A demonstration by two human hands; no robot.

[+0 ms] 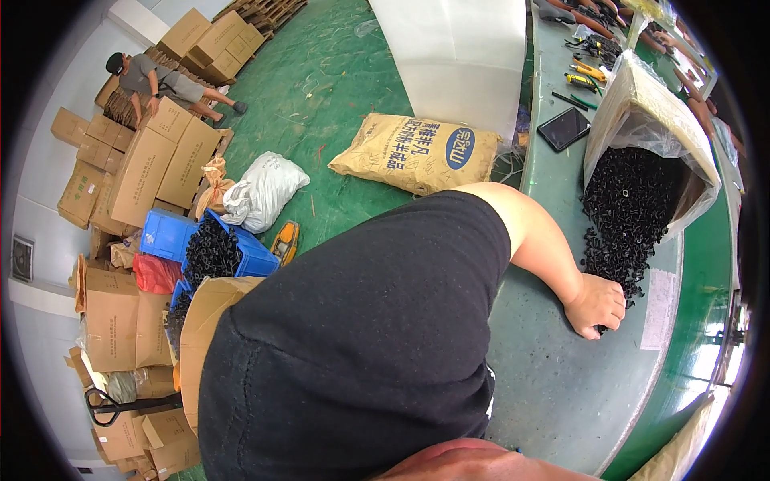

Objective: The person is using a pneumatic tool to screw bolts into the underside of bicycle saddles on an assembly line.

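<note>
My left hand rests on the green bench top, its fingers curled together around a small black piece that shows by the thumb. Just beyond the fingers lies a heap of small black parts, too fine to tell apart. They spill from the mouth of a tipped box lined with a clear plastic bag. A white sheet of paper lies flat on the bench beside the hand. My right hand is out of sight.
A phone, yellow-handled tools and a marker-like stick lie farther along the bench. A brown sack, blue bins of black parts and stacked cartons stand on the floor. Another person is at the far left.
</note>
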